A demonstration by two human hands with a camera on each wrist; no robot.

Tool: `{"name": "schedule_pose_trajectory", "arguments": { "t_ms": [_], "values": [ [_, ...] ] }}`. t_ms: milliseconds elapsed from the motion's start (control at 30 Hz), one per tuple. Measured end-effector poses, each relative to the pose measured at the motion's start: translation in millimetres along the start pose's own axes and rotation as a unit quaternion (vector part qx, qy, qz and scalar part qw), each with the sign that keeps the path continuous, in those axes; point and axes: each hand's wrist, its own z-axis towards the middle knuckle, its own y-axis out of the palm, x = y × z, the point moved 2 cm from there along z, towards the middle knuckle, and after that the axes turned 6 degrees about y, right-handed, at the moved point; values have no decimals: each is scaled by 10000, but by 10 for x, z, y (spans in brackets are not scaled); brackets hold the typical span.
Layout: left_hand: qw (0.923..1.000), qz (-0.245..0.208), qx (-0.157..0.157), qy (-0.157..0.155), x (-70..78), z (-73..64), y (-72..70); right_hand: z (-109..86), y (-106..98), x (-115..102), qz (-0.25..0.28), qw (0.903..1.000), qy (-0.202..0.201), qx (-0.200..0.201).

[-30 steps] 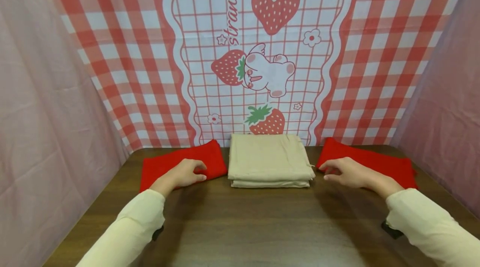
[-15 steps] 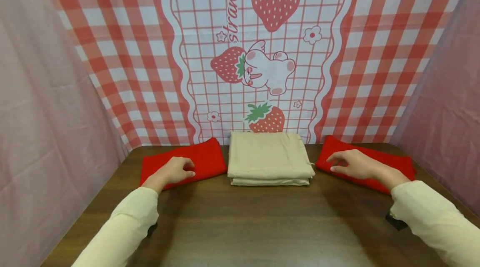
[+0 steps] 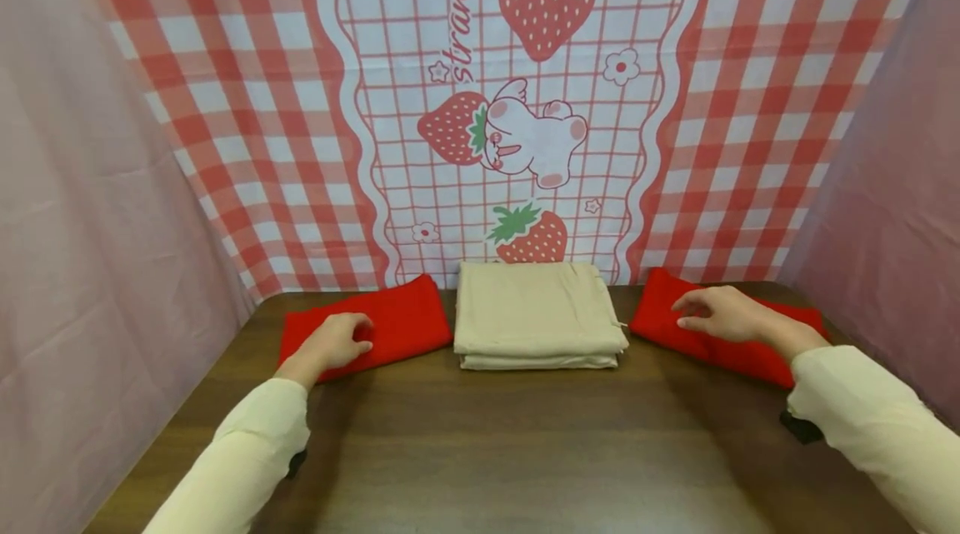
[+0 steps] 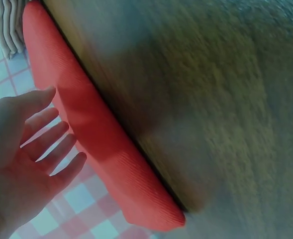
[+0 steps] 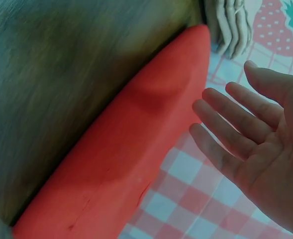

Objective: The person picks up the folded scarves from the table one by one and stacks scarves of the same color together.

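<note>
A folded red cloth (image 3: 405, 317) lies at the back left of the table, and my left hand (image 3: 332, 342) hovers over it with relaxed fingers and nothing held. In the left wrist view those fingers (image 4: 61, 144) are spread apart above the red cloth (image 4: 94, 119). Over a second folded red cloth (image 3: 660, 309) at the back right is my right hand (image 3: 726, 314), loose and holding nothing. The right wrist view has its fingers (image 5: 226, 134) extended beside the red cloth (image 5: 121, 134). Between the two red cloths sits a folded beige cloth (image 3: 536, 313), stacked in thick layers.
The brown wooden table (image 3: 480, 451) spreads out in front. Behind it hangs a red and white checked curtain (image 3: 480, 217) with strawberries, and pink drapes (image 3: 97, 251) close off both sides. Dark bands (image 3: 801, 427) show at the wrists under the sleeves.
My hands have moved apart: the left one leftward over the left red cloth, the right one rightward and farther back over the right red cloth. The cloths have stayed put.
</note>
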Motion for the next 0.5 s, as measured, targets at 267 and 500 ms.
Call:
{"name": "schedule_pose_trajectory", "arguments": {
  "t_ms": [267, 500],
  "values": [
    [9996, 244, 37, -139, -117, -21, 20, 13, 27, 251, 19, 9995, 317, -18],
    [9996, 197, -105, -158, -78, 34, 39, -77, 40, 524, -186, 9987, 457, 150]
  ]
}}
